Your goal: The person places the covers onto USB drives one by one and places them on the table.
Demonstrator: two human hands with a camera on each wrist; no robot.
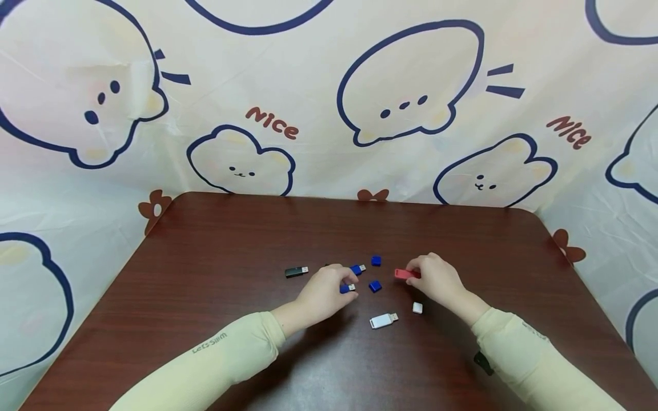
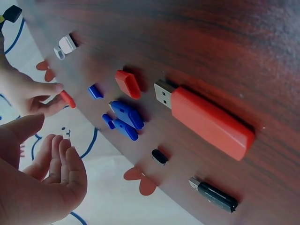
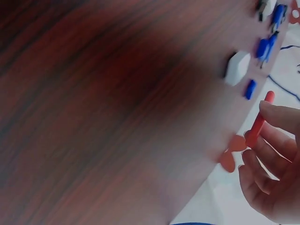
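Observation:
My right hand (image 1: 437,279) pinches a red USB stick (image 1: 403,274) between thumb and fingers, above the table's right side. In the right wrist view the red stick is seen edge-on, partly covered by fingers. My left hand (image 1: 324,290) hovers with thumb and fingers apart and nothing between them. Past its fingertips lie two blue USB sticks (image 1: 346,289) with bare metal plugs. Two blue caps (image 1: 375,286) lie between the hands. In the left wrist view, an uncapped red USB stick (image 2: 211,122) and a red cap (image 2: 127,84) lie on the table; the left arm hides them from the head view.
A black USB stick (image 1: 296,272) lies left of the left hand, with a small black cap (image 2: 160,156) near it. Nearer the front are a white USB stick (image 1: 381,321) and a white cap (image 1: 417,308). A patterned cloth (image 1: 319,154) hangs behind the brown table (image 1: 247,228).

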